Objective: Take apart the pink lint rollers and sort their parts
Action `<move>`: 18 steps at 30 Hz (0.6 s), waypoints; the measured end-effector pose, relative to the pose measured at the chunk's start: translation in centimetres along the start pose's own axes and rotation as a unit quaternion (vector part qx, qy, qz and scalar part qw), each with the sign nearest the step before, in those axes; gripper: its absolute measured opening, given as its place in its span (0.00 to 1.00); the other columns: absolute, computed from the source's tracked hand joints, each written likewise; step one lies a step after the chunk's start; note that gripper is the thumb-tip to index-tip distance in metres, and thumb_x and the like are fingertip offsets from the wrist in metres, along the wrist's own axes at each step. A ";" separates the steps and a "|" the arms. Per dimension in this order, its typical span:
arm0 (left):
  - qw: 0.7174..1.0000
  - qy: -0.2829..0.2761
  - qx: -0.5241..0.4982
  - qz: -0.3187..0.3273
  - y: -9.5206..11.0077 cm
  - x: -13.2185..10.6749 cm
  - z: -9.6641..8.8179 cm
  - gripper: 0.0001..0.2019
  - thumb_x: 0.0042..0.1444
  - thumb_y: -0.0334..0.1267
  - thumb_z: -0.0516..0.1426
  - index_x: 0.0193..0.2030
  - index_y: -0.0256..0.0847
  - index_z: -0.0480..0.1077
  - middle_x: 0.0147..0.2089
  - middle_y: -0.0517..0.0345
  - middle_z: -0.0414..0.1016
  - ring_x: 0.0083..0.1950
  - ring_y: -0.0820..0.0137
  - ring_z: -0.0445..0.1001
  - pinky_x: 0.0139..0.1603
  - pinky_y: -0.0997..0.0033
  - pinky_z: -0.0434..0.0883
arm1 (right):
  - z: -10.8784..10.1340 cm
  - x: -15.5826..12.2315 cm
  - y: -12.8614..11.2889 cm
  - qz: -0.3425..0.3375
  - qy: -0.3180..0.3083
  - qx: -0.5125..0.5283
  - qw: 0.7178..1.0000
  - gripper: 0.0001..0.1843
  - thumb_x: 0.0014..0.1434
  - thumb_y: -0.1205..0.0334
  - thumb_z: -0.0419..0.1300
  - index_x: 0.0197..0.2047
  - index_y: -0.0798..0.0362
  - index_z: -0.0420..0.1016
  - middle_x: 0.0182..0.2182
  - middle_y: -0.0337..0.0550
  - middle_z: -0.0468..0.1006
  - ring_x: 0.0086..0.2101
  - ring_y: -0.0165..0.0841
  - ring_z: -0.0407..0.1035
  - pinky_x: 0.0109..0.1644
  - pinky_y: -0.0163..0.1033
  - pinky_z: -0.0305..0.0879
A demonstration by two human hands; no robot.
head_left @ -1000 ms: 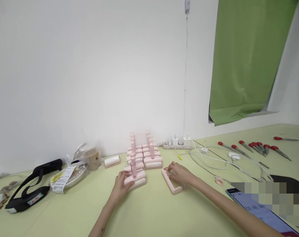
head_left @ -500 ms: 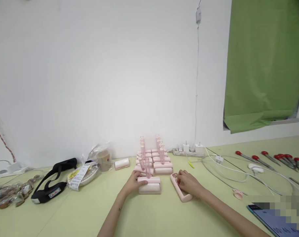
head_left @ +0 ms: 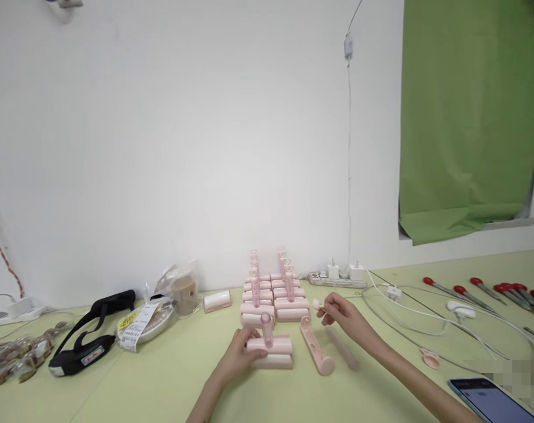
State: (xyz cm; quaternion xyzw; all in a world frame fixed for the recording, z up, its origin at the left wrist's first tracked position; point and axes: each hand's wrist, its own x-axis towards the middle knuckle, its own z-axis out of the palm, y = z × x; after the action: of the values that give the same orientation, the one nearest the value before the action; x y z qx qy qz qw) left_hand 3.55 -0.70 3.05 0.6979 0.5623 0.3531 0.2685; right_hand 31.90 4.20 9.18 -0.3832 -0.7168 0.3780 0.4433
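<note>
My left hand (head_left: 244, 353) is closed around the left end of a pink lint roller (head_left: 278, 346), whose translucent handle stands up from the middle. Above the table, my right hand (head_left: 343, 317) pinches a small pale pink piece (head_left: 317, 305); its exact kind is unclear. Just below that hand lies an open pink lint roller cover (head_left: 314, 346), set at a slant. Beside the cover is a blurred pinkish rod (head_left: 342, 348). Behind my hands, several lint rollers (head_left: 292, 302) with upright handles stand in two rows against the wall.
A white-and-pink roll (head_left: 217, 301) lies left of the rows, near a bagged cup (head_left: 185, 294) and a black strap (head_left: 86, 346). To the right are a power strip (head_left: 337, 282), loose cables, a pink clip-like part (head_left: 430, 358), a phone (head_left: 487, 396) and red-tipped tools (head_left: 473, 296).
My right hand has risen off the pink cover, lifting the small piece and leaving the cover on the table. The blurred rod now shows beside it. My left hand still grips its lint roller.
</note>
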 end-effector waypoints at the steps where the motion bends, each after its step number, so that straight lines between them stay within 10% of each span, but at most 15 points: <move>1: 1.000 -0.014 0.002 -0.017 0.1 -0.4 0.0 0.14 0.44 0.46 0.56 0.36 0.42 0.64 0.38 0.58 0.65 0.42 0.65 0.63 0.45 0.68 0.60 | 0.3 -0.1 -0.8 0.001 -0.010 0.047 0.999 0.15 0.56 0.49 0.47 0.26 0.52 0.56 0.24 0.40 0.72 0.24 0.31 0.67 0.31 0.38 0.63; 10: 0.991 0.017 -0.122 0.061 5.9 0.0 0.4 0.30 0.41 0.41 0.59 0.52 0.43 0.54 0.55 0.51 0.58 0.55 0.63 0.56 0.55 0.65 0.54 | 4.3 0.6 -5.9 -0.070 -0.144 0.063 0.985 0.14 0.58 0.50 0.47 0.30 0.53 0.59 0.19 0.33 0.65 0.21 0.26 0.61 0.25 0.32 0.57; 13: 0.969 -0.005 -0.235 0.072 7.3 1.3 1.8 0.24 0.44 0.36 0.55 0.50 0.41 0.54 0.38 0.57 0.68 0.41 0.69 0.67 0.44 0.69 0.63 | 5.2 1.8 -7.0 -0.111 -0.156 -0.040 0.981 0.14 0.58 0.52 0.47 0.29 0.53 0.62 0.19 0.33 0.62 0.22 0.26 0.59 0.25 0.31 0.55; 18: 0.957 0.030 -0.286 0.031 7.4 2.2 3.6 0.07 0.43 0.34 0.50 0.33 0.39 0.61 0.22 0.66 0.57 0.23 0.76 0.59 0.27 0.75 0.62 | 5.9 2.9 -7.6 -0.123 -0.186 -0.105 0.969 0.13 0.58 0.53 0.47 0.30 0.53 0.64 0.21 0.34 0.65 0.23 0.27 0.61 0.24 0.31 0.55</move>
State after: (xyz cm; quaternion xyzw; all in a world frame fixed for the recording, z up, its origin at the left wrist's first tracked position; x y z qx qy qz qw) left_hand 11.08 -0.17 6.95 0.5982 0.4234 0.5282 0.4288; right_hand 23.93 2.36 15.02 -0.2593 -0.8641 0.3078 0.3022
